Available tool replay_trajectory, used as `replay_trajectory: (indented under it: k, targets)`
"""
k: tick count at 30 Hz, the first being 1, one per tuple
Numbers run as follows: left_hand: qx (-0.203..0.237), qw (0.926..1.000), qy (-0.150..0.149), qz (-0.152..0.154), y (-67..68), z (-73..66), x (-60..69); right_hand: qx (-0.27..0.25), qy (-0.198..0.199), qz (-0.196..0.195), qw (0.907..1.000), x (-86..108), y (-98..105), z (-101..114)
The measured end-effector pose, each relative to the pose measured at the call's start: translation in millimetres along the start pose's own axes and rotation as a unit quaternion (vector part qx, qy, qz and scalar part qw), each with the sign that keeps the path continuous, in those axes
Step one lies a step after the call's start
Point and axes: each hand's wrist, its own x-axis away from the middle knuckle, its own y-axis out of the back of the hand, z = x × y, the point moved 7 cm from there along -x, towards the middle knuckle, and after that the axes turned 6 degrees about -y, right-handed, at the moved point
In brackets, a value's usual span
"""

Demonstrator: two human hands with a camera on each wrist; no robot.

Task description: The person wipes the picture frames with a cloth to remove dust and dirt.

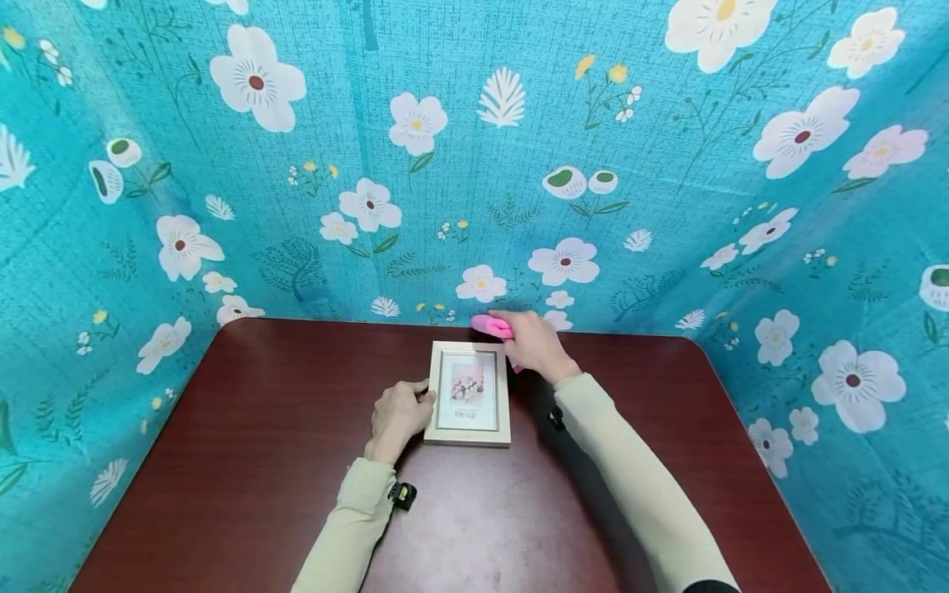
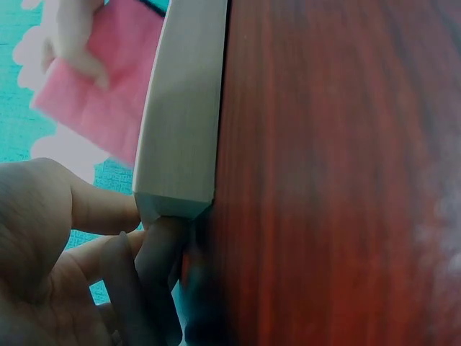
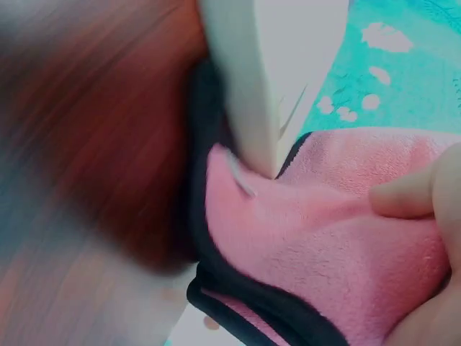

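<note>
A light wooden picture frame [image 1: 467, 437] is at the middle of the far part of the dark red-brown wood-grain surface [image 1: 296, 428], face up, with its longer sides running from near to far. Whether it lies fully flat or is slightly raised, I cannot tell. Inside its border is a print [image 1: 469, 387] of pale pink flowers in the upper part, with lettering below too small to read surely.

The left hand [image 1: 400, 417] grips the frame at its left side, the thumb against the border and the fingers bent round the edge. The right hand [image 1: 535, 342] pinches a pink cloth [image 1: 493, 327] at the frame's far right corner; the cloth has a plush face, dark edging and a small white tag [image 3: 241, 173], and in the right wrist view it touches a corner of the frame.

Both arms reach in from the near side in pale cream sleeves [image 1: 638, 486], and a small black device [image 1: 403, 495] sits at the left wrist. Beyond the surface's far, left and right edges hangs a turquoise floral fabric [image 1: 445, 247] with white blossoms, green leaves and yellow buds.
</note>
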Motion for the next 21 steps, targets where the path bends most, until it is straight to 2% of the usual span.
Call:
replay_trajectory:
  k: [3,11,18,21]
  targets:
    - [0.001,1.0,0.0,0.0,0.6,0.5,-0.2,-0.012,0.003,-0.005,0.9999,-9.4,-5,15]
    - [-0.006,1.0,-0.005,-0.005,1.0,-1.2,0.8,0.067,0.048,-0.003,0.9966,-15.1,-39,61]
    - [-0.006,0.9998,-0.014,-0.013,1.9,-1.8,0.5,0.143,0.115,0.015,0.9829,-7.2,-67,87]
    - [-0.008,0.9996,-0.019,-0.018,2.9,-1.7,-0.5,0.169,0.127,0.034,0.9768,-3.8,-73,93]
